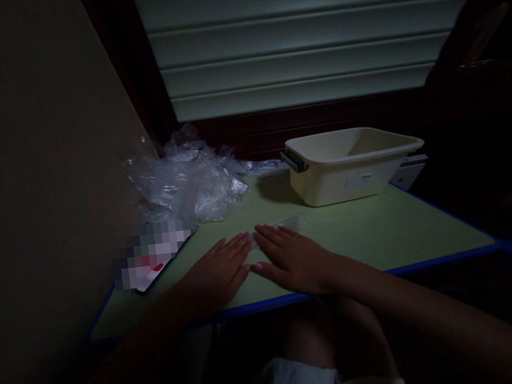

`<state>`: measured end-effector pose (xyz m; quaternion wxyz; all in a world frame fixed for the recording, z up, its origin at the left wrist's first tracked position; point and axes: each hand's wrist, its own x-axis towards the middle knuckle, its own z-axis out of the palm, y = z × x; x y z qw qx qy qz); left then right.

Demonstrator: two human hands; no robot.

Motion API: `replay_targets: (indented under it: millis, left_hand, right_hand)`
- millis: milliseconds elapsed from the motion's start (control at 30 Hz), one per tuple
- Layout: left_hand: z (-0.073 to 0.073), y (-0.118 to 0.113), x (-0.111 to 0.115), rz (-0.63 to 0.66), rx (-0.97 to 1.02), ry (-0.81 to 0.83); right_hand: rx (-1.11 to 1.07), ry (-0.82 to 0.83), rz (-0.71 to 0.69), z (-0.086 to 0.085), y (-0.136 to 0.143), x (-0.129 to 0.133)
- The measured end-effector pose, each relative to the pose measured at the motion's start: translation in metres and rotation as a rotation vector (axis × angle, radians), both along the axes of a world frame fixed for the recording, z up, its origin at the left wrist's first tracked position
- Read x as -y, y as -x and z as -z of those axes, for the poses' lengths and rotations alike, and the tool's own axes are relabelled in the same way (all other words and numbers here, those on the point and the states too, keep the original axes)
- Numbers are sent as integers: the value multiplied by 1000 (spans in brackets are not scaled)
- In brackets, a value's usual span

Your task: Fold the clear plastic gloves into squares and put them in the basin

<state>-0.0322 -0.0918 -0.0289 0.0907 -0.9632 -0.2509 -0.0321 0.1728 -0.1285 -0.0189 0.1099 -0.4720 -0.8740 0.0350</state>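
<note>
My left hand point(221, 273) lies flat near the front edge of the pale green table point(350, 246), fingers stretched out and holding nothing. Beside it, my right hand point(291, 259) also rests flat, palm down, with the thumbs of both hands almost meeting. A small piece of clear plastic point(294, 223) lies just beyond and partly under my right fingers. Behind my left hand, a heap of crumpled clear plastic bags point(190, 178) covers the back left of the table.
A cream plastic bin point(342, 179) with a dark handle stands at the back right. At the left edge lies a flat packet point(163, 249), partly blurred out. A wall rises on the left, and a slatted shutter point(296, 58) is behind.
</note>
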Motion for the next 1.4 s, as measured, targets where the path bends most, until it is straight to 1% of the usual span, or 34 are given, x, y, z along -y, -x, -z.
replay_targets:
  millis: [167, 300, 500, 700, 767, 833, 867, 933, 1000, 1067, 1167, 1267, 1400]
  left_hand:
    - [-2, -1, 1, -2, -1, 24]
    - [-5, -2, 3, -22, -20, 42]
    - [-5, -3, 4, -35, -14, 51]
    - [-7, -4, 5, -57, -4, 78]
    - [-9, -4, 6, -79, 19, 87]
    - [-10, -4, 8, -105, 70, 75]
    - [-10, -5, 8, -116, 100, 59]
    - [-11, -5, 9, -127, 146, 26]
    - [-14, -6, 10, -125, 170, -2]
    - [-16, -8, 11, -125, 171, -15]
    - [-20, -10, 12, -126, 153, -9]
    - [-22, -10, 13, -94, 186, 4]
    - [-21, -8, 11, 2, 275, 39]
  right_hand:
    - [14, -39, 1, 4, -11, 0]
    - [32, -56, 10, 5, -12, 2]
    - [65, -109, 67, 10, -22, 1]
    - [123, -71, 205, 15, -43, 1]
    - [120, -60, 277, 16, -49, 2]
    - [86, -98, 360, 14, -52, 4]
    - [64, -142, 373, 13, -51, 6]
    - [42, -251, 313, 8, -46, 8]
    - [39, -306, 182, 3, -36, 9]
    - [24, -287, 63, -1, -25, 8]
    - [-2, -242, -57, -2, -12, 0]
    - [-30, -204, -130, -1, -10, -8]
    - [-102, -162, -148, 1, -24, -12]
